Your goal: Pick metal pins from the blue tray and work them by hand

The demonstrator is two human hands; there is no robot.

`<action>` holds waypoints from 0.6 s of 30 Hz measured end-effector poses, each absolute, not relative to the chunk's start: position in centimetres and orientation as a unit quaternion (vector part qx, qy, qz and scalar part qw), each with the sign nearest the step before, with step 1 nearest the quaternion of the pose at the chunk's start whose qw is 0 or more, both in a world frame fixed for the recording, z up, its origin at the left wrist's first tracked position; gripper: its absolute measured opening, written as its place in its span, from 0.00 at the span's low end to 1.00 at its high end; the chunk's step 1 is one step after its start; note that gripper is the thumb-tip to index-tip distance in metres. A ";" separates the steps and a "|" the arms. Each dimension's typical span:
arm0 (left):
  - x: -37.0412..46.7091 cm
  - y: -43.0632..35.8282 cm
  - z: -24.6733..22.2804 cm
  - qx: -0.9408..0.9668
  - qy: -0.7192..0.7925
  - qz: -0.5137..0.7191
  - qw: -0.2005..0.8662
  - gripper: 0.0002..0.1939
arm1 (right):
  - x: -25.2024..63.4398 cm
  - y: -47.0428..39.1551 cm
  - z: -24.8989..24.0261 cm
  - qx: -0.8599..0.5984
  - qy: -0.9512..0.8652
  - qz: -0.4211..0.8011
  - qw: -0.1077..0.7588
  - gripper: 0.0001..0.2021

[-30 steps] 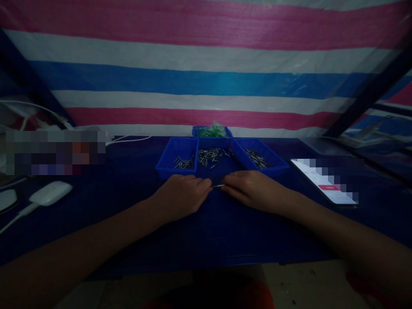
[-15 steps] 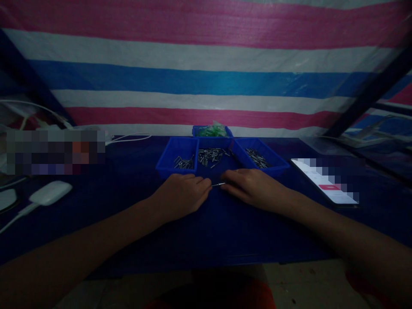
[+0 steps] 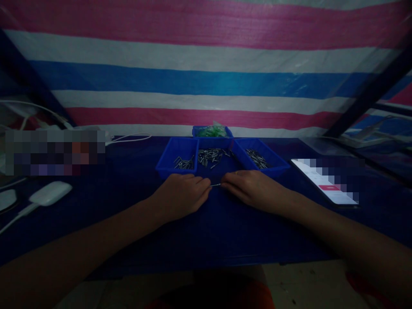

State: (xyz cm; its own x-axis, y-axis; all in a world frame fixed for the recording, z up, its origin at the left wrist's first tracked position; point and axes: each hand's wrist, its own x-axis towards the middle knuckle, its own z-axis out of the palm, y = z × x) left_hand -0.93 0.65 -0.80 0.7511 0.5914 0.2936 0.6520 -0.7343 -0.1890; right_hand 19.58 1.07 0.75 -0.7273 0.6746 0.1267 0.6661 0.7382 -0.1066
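A thin silvery metal pin [image 3: 215, 185] spans the small gap between my two hands, just above the dark blue table. My left hand [image 3: 184, 194] pinches its left end between thumb and fingers. At the other end, the fingertips of my right hand [image 3: 249, 186] are pressed together around the pin. Both ends are hidden by my fingers. Beyond my hands, more small metal pins [image 3: 210, 156] lie heaped between a left blue bin [image 3: 165, 158] and a right blue bin [image 3: 279, 162]. Each of these bins holds similar metal pieces.
A third blue bin [image 3: 195, 132] with green plastic bags [image 3: 212, 130] stands at the back. A lit phone [image 3: 317, 180] lies at right. On the left are a white charger [image 3: 51, 193] and cables. Striped sheeting [image 3: 206, 81] closes off the table's far side.
My right fingers have closed more tightly around the pin, and less of it shows at that end. My left hand has barely shifted. The bins stay put.
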 end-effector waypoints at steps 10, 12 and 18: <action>-0.9 0.7 -0.9 -0.923 -0.337 -0.110 0.150 0.12 | 19.7 1.2 0.5 -0.349 -0.934 0.031 0.074 0.10; -0.9 0.7 -0.9 -0.922 -0.337 -0.113 0.152 0.12 | 19.7 1.2 0.5 -0.348 -0.934 0.029 0.073 0.10; -1.0 0.8 -1.0 -0.923 -0.333 -0.125 0.146 0.12 | 19.7 1.1 0.5 -0.343 -0.936 0.024 0.072 0.11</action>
State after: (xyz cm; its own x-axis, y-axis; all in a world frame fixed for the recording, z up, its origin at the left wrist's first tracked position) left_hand -0.99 0.83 -0.97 0.7472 0.5775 0.3288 0.6508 -0.7360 -0.1863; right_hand 19.68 1.09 0.50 -0.7540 0.6462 0.1180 0.6393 0.7631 -0.0947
